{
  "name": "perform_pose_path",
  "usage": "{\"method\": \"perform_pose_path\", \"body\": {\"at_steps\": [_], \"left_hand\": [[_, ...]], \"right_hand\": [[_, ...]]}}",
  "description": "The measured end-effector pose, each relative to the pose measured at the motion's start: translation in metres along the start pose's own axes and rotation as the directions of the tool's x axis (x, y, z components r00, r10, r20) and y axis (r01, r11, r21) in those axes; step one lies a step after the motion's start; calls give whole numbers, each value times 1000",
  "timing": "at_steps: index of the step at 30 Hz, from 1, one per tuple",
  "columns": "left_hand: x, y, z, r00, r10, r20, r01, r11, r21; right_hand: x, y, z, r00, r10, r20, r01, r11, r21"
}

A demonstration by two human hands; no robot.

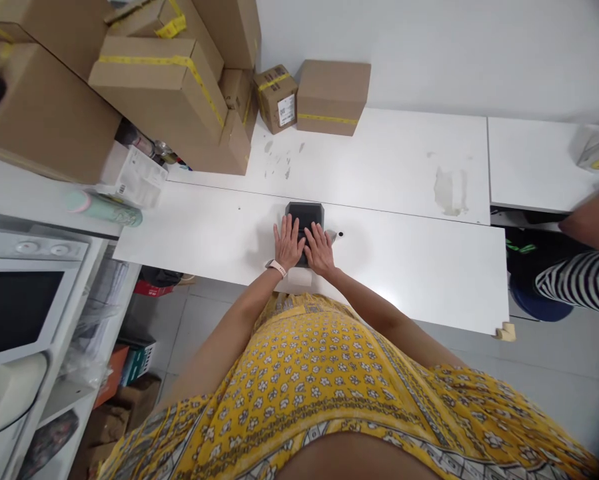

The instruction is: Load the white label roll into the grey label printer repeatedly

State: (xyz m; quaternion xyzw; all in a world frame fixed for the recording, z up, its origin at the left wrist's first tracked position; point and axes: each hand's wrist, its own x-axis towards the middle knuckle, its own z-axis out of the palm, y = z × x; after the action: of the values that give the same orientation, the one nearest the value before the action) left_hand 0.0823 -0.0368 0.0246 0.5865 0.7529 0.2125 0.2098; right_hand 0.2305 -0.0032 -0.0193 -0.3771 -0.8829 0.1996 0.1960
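Observation:
A dark, box-like object (305, 212) rests on the white table, its exact kind unclear. My left hand (289, 243), with a pale watch band at the wrist, lies flat over its left side, fingers stretched forward. Over the right side lies my right hand (320, 249), also flat with fingers spread. The thumbs almost meet in the middle. Both hands cover much of the object's near part. A small white piece (300, 276) shows at the table's front edge, below the dark object. Just right of my right hand sits a small white item with a black tip (340, 235).
Cardboard boxes (159, 87) are stacked at the back left, with two more boxes (333, 97) by the wall. A mint-green bottle (104, 208) lies left of the table (419, 267). A microwave (26, 293) stands at far left. Another person's arm (592, 213) is at far right.

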Motion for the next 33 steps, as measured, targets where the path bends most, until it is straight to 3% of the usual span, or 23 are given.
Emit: {"method": "perform_pose_path", "body": {"at_steps": [11,13,15,17,18,20,22,23,24,27,30,33], "left_hand": [[1,2,2,999,-46,-3,46,999,29],[-6,-1,1,993,-103,-63,101,994,-29],[-21,-11,-1,962,-236,-138,219,967,-127],[-43,-26,-3,888,-435,-151,386,882,-270],[-55,-34,-2,844,-531,-72,477,805,-352],[-75,-46,1,739,-621,263,661,590,-464],[-88,-52,8,614,-541,575,787,364,-499],[-90,-51,13,578,-486,656,813,272,-514],[-90,-49,18,566,-447,692,818,200,-540],[-83,-40,29,590,-447,672,772,71,-631],[-78,-35,30,621,-418,663,731,4,-682],[-81,-34,28,623,-419,661,726,-6,-688]], "right_hand": [[-2,8,14,999,39,19,-38,998,-41],[-3,8,12,999,48,14,-48,999,-24],[-7,7,8,998,69,-4,-69,997,20],[-13,8,5,996,86,-30,-83,993,86],[-16,9,4,995,88,-41,-83,990,118],[-21,10,3,995,88,-48,-79,984,157],[-24,11,4,995,92,-34,-86,985,149],[-25,11,4,995,95,-22,-92,987,130],[-25,11,5,995,98,-10,-97,989,108],[-23,10,5,995,96,10,-97,993,68],[-22,10,5,996,92,-5,-91,993,77],[-23,9,3,995,98,-20,-95,989,113]]}}
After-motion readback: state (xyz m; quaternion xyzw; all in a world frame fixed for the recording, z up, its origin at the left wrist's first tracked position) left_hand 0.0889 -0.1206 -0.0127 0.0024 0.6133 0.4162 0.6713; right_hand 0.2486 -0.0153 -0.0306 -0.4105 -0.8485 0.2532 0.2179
